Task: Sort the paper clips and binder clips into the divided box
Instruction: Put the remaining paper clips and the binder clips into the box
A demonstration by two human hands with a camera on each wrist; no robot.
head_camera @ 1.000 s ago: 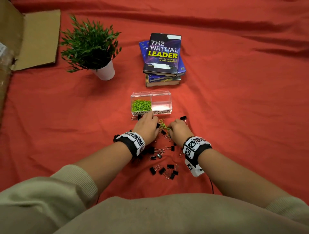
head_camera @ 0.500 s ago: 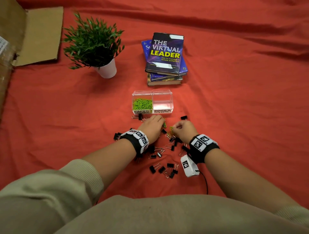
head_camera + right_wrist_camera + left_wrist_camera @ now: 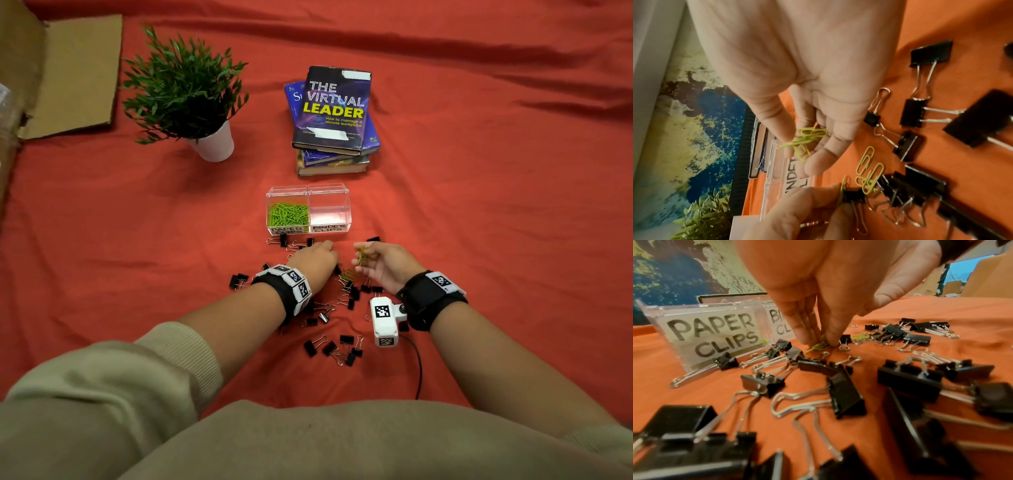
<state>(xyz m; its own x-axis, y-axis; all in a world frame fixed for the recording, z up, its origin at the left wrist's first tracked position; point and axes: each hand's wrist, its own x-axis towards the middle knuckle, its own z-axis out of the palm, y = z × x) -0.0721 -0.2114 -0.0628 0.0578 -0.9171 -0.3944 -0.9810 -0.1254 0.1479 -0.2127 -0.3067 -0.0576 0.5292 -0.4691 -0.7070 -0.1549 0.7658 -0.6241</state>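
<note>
Right hand (image 3: pixel 383 263) pinching green paper clips (image 3: pixel 361 257), left hand (image 3: pixel 818 288) pinching more off cloth; keep binder clips (image 3: pixel 349 294) out, drop only in PAPER CLIPS compartment (image 3: pixel 287 214)

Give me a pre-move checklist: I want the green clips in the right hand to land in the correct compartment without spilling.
1. Right hand pinches green paper clips: ok.
2. Held clips lifted off the red cloth: ok.
3. Divided box open on top: ok.
4. PAPER CLIPS compartment has room: ok.
5. No binder clip tangled in the held bunch: ok, as far as the right wrist view shows.
6. Left hand out of the path to the box: cannot tell; its fingertips are down on clips near the box front.
</note>
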